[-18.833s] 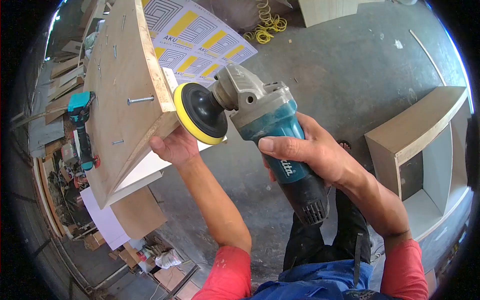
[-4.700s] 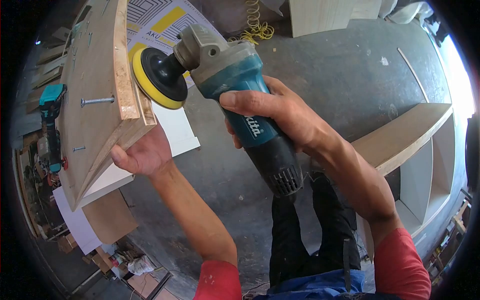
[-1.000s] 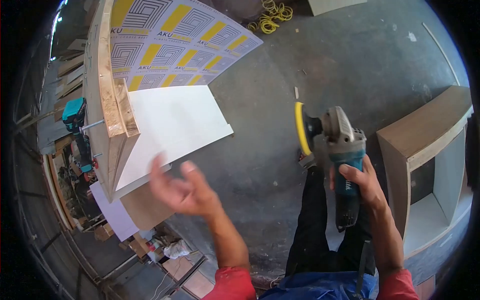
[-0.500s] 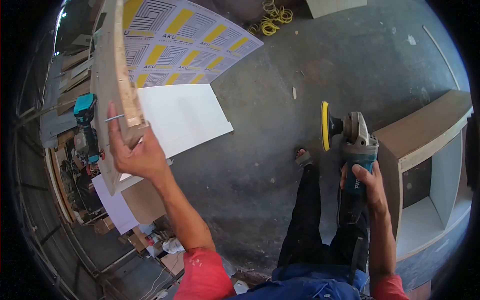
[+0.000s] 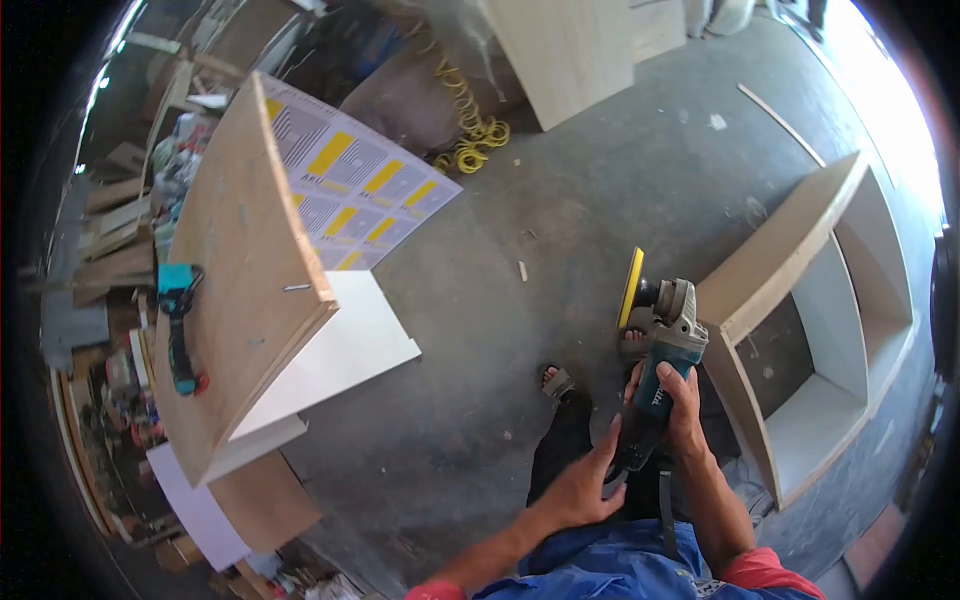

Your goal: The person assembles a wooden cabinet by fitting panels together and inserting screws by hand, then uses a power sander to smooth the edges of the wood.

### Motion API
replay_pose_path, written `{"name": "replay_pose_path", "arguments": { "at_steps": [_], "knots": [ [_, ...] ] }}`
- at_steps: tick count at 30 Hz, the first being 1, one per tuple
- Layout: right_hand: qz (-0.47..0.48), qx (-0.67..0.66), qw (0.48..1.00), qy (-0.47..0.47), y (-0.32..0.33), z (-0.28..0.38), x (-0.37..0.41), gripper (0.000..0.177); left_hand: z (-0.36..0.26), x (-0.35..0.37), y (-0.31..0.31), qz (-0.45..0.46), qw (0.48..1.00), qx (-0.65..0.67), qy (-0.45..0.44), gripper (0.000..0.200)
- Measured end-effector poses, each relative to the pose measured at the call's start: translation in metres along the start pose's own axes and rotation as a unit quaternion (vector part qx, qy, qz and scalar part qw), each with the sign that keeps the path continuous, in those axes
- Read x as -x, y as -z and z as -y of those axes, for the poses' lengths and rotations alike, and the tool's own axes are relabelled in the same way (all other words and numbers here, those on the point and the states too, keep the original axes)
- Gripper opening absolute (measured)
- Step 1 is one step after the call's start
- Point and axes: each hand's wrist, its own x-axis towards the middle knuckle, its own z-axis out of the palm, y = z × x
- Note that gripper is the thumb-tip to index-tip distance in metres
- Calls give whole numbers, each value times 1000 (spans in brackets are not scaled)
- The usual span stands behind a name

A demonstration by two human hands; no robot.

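Floor [image 5: 470,340] beneath, grinder [image 5: 677,345] lengthwise through right hand [image 5: 682,408]

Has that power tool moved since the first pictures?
Yes. Its yellow-edged disc was up at the corner of the wooden panel; now the power tool is clear of it, off to the right, near the open cabinet.

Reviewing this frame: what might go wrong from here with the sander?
If the right hand lost its grip, the sander might fall toward the sandaled feet.
Swinging the sander sideways could scuff the wooden cabinet close beside it.
The cordless tool lies on the wooden panel; a bump might shift it.
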Motion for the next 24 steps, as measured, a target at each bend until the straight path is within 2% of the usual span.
{"name": "replay_pose_path", "arguments": {
  "at_steps": [2, 3, 5, 8, 10, 14, 17, 19, 23, 24],
  "knots": [
    [-38, 14, 998, 39, 2, -15, 11, 48, 1, 10, -13, -22, 998, 13, 58, 94],
    [-55, 7, 998, 38, 3, -24, 19, 48, 9, 13, -12, -3, 998, 12, 64, 92],
    [-97, -8, 992, 79, 5, -41, 29, 50, 21, 18, -4, 43, 998, -2, 44, 92],
    [-181, -72, 978, 71, 7, -70, 51, 46, 39, 24, 6, 130, 991, -33, 19, 93],
    [-178, -154, 969, 68, 19, -94, 66, 38, 44, 28, 8, 203, 978, -45, 5, 95],
    [-244, -137, 957, 83, 30, -118, 100, 42, 60, 34, 0, 295, 949, -115, 7, 92],
    [-258, -154, 949, 90, 34, -137, 121, 41, 75, 45, -7, 334, 935, -116, -34, 91],
    [-280, -172, 940, 90, 43, -152, 137, 39, 82, 57, -20, 359, 928, -95, -8, 90],
    [-312, -232, 916, 102, 70, -195, 189, 42, 97, 81, -63, 410, 907, -88, -41, 93],
    [-311, -253, 910, 104, 76, -207, 194, 43, 109, 83, -75, 423, 896, 88, 97, 91]
  ]
}}
